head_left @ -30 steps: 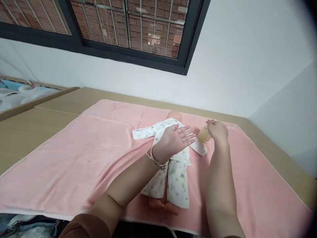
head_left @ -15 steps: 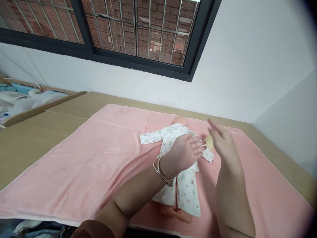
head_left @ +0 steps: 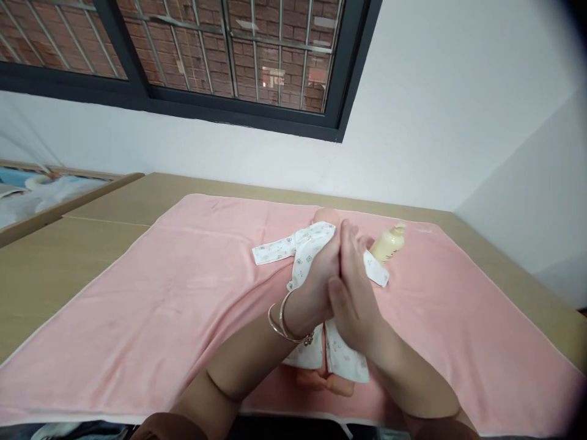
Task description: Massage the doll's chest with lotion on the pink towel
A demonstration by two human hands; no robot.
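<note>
My left hand [head_left: 323, 269], with bangles [head_left: 284, 321] at the wrist, and my right hand [head_left: 355, 287] meet palm to palm. Their fingers are straight and point away from me; whether anything lies between the palms is hidden. Below them a baby doll [head_left: 305, 244] in white printed clothes lies on a pink blanket [head_left: 183, 293], its head at the far side and its bare feet towards me. My hands cover most of its middle. Beside the doll's right-hand sleeve, a pale yellow bottle [head_left: 386, 244] is tilted on the blanket.
The blanket covers much of a wooden tabletop [head_left: 105, 214]. At the far left a wood-edged bin [head_left: 55, 195] holds plastic bags and blue items. Behind stand a white wall [head_left: 403, 140] and a dark-framed window [head_left: 252, 116] with metal bars.
My right hand has swung left and now rests against my left palm, where before they were apart. The bottle shows more fully. The view has shifted slightly.
</note>
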